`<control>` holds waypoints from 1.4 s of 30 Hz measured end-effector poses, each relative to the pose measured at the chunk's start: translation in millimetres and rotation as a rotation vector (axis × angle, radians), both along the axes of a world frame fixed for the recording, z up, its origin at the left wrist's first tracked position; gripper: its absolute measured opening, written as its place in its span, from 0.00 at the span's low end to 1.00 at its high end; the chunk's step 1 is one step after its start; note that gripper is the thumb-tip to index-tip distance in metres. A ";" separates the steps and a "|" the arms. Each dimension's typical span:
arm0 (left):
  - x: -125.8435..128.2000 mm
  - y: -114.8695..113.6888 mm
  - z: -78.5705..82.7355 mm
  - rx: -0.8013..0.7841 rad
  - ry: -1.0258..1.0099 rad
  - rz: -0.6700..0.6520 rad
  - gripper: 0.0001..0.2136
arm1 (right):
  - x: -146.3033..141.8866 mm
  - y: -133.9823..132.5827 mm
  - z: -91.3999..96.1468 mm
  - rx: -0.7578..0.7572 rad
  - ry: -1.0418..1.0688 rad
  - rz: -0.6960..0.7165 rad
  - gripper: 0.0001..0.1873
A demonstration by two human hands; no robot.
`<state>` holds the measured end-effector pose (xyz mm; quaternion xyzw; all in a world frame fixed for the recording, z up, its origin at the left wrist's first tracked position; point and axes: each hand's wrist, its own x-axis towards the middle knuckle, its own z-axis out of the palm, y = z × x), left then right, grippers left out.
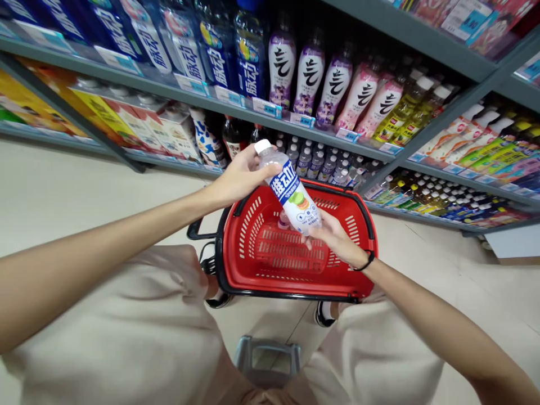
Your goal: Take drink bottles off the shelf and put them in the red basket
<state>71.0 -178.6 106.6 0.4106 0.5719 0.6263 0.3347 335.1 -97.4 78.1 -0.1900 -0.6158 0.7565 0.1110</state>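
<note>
Both my hands hold a drink bottle (291, 194) with a white cap and a blue and white label, tilted above a red shopping basket (236, 264). My left hand (247, 174) is closed round its upper part, just below the cap. Around the bottle's base, the fingers of my right hand (333, 236) are curled; a black band circles that wrist. Partly hidden behind the held bottle, another bottle (284, 220) shows inside the basket.
Ahead stands a grey shelf (169, 84) with rows of drinks. Small white-capped bottles (316, 163) fill its bottom level behind the basket. Purple-labelled bottles (310, 79) stand higher up. A grey stool-like frame (268, 360) is between my legs on the tiled floor (455, 281).
</note>
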 end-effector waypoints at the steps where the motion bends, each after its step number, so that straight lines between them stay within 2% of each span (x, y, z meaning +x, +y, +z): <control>1: -0.7 -0.5 0.4 0.030 0.016 -0.029 0.33 | 0.3 0.9 -1.7 0.009 -0.001 0.020 0.29; 4: -1.7 -2.9 2.2 0.098 0.051 -0.147 0.34 | 0.8 2.3 -8.7 0.014 -0.018 0.096 0.36; 8: 1.8 -8.3 5.1 0.087 0.060 -0.295 0.33 | 0.9 1.4 -21.8 0.030 -0.028 0.164 0.41; 13: 8.2 -15.6 7.7 0.080 0.110 -0.391 0.31 | 2.6 2.3 -33.9 0.167 -0.026 0.249 0.43; 16: 13.4 -21.4 12.8 0.087 0.265 -0.397 0.31 | 3.8 5.7 -38.8 0.266 -0.112 0.282 0.46; 21: 24.1 -28.6 24.6 0.095 0.598 -0.437 0.29 | 3.4 11.8 -45.6 0.507 -0.206 0.235 0.46; 24: 22.9 -25.5 20.5 0.047 0.686 -0.467 0.28 | 4.3 17.3 -49.1 0.555 -0.197 0.287 0.47; 29: 9.0 -7.3 -12.3 0.004 0.750 -0.567 0.28 | 4.6 29.4 -50.5 0.690 -0.313 0.459 0.51; 32: 7.2 6.1 -37.3 -0.051 0.822 -0.633 0.28 | -0.4 31.4 -44.9 0.882 -0.555 0.634 0.49; 34: 8.8 14.1 -54.8 -0.163 0.944 -0.682 0.27 | -4.4 30.0 -38.9 1.003 -0.780 0.746 0.46; 36: 8.6 20.9 -73.5 -0.322 1.124 -0.719 0.27 | -7.3 28.4 -32.3 1.054 -0.944 0.813 0.41; 39: 0.1 29.4 -102.4 -0.547 1.369 -0.760 0.29 | -7.9 28.2 -23.2 1.040 -1.026 0.844 0.32; 42: -12.5 38.0 -127.1 -0.639 1.457 -0.765 0.26 | -5.2 29.8 -16.1 1.041 -1.067 0.836 0.29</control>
